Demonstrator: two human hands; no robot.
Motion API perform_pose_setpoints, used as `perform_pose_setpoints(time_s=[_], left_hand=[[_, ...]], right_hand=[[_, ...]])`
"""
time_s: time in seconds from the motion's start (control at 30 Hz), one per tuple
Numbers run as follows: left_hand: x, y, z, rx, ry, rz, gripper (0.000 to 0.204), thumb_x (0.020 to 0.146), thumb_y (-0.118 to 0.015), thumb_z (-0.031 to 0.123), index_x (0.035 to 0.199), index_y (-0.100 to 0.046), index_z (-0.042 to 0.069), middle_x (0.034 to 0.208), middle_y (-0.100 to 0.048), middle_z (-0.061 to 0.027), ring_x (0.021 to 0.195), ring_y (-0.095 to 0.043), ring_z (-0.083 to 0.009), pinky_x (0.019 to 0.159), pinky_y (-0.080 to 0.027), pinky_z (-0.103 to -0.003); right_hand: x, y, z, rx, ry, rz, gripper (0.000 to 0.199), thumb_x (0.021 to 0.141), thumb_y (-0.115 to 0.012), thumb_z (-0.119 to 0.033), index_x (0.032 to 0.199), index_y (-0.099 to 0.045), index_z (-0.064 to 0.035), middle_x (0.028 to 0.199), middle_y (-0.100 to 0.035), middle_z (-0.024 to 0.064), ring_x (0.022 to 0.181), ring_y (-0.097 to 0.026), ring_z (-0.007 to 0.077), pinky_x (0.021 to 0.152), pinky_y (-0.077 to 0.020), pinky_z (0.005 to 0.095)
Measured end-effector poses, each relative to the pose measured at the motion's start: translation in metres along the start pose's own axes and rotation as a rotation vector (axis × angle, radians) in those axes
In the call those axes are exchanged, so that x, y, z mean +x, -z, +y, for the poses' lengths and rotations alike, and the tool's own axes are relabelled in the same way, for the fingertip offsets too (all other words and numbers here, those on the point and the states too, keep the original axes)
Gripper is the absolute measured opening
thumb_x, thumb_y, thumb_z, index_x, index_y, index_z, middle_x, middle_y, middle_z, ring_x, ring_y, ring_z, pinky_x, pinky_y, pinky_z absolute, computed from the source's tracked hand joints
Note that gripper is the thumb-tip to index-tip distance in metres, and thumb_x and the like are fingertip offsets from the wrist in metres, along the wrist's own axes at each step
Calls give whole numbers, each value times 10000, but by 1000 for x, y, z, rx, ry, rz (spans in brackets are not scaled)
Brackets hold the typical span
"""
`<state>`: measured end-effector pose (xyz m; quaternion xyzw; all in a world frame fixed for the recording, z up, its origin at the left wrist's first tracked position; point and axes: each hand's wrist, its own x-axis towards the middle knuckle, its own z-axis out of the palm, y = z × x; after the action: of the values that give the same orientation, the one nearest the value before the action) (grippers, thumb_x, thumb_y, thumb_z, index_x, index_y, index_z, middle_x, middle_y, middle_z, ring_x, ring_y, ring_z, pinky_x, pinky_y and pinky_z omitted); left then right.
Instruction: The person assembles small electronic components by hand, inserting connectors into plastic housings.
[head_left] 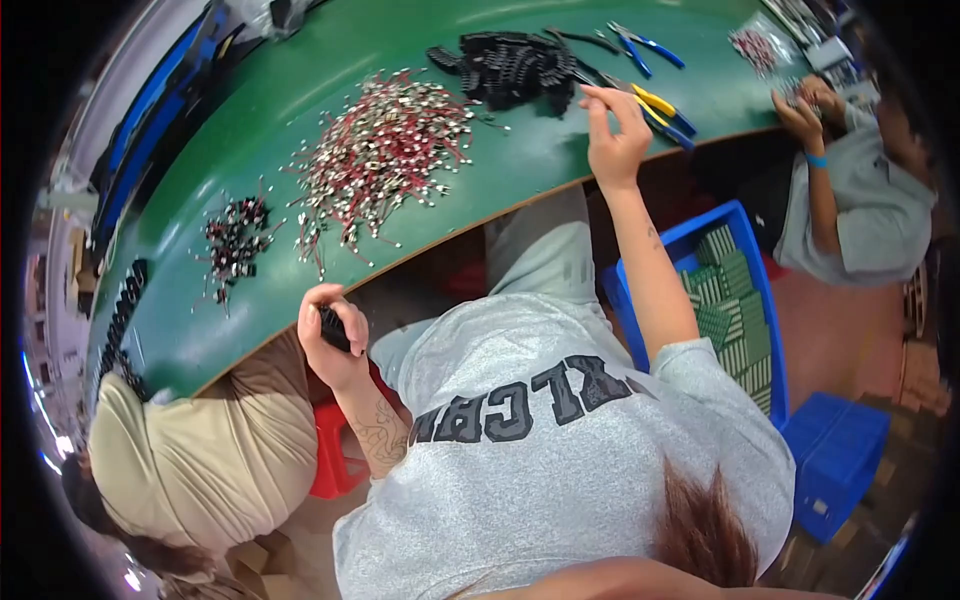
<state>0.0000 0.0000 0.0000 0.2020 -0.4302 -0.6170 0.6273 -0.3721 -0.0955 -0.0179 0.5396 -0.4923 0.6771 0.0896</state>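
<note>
A long green workbench (pixel 300 110) with a wooden front edge carries everything. A big heap of red wires with metal ends (pixel 385 150) lies mid-bench, a smaller dark-and-red cluster (pixel 235 240) to its left, a pile of black parts (pixel 515 65) farther right, and blue and yellow pliers (pixel 660 108) near the right end.

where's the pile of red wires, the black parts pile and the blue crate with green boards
red wires (pixel 385 150), head view, middle of the heap
black parts pile (pixel 510 68), head view, centre of the pile
blue crate (pixel 700 232), head view, bare far rim
</note>
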Motion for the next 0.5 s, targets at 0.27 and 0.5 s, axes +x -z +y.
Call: perform_pose_setpoints(time_s=[0.27,0.5], left_hand=[[-22,-2,-11,77,114,120,395,934,-382,246,1173,-508,-43,551,-503,-52,369,-327,-68,341,-248,-188],[-12,-20,-8,-26,43,257,438,931,-371,226,1283,-438,-26,703,-563,-102,450,-399,-72,342,-263,-186]], right_hand=[[-7,20,-7,-46,-87,-87,150,811,-569,5,888,-692,-32,756,-663,30,720,-574,173,730,-456,268],[-13,14,-27,-47,-111,-69,186,867,-514,-1,960,-674,17,849,-656,82,751,-600,151,722,-480,252]])
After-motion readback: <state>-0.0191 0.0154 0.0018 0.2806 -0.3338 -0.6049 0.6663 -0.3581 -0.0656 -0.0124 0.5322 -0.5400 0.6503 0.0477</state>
